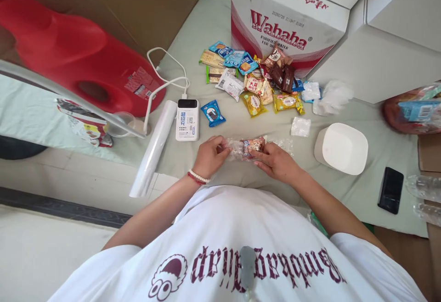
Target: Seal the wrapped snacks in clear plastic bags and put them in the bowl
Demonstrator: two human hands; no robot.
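Observation:
A small snack packet (pixel 253 147) in reddish-brown printed wrapping lies on a strip of clear plastic wrap (pixel 235 148) at the near edge of the cloth. My left hand (pixel 210 156) pinches the left end of that wrap between thumb and fingertips. From the other side, my right hand (pixel 278 160) presses its fingers on the packet, and more of the wrap sticks out beyond it. A blue snack packet (pixel 213 113) lies a little beyond my left hand. Farther off is a pile of assorted wrapped snacks (pixel 255 84).
A white power bank (pixel 187 120) with a cable and a roll of clear film (pixel 153 150) lie to the left. At right are a small wrapped bundle (pixel 300 127), a white tub (pixel 341 149) and a black phone (pixel 391 190). A Wahaha carton (pixel 282 26) stands behind.

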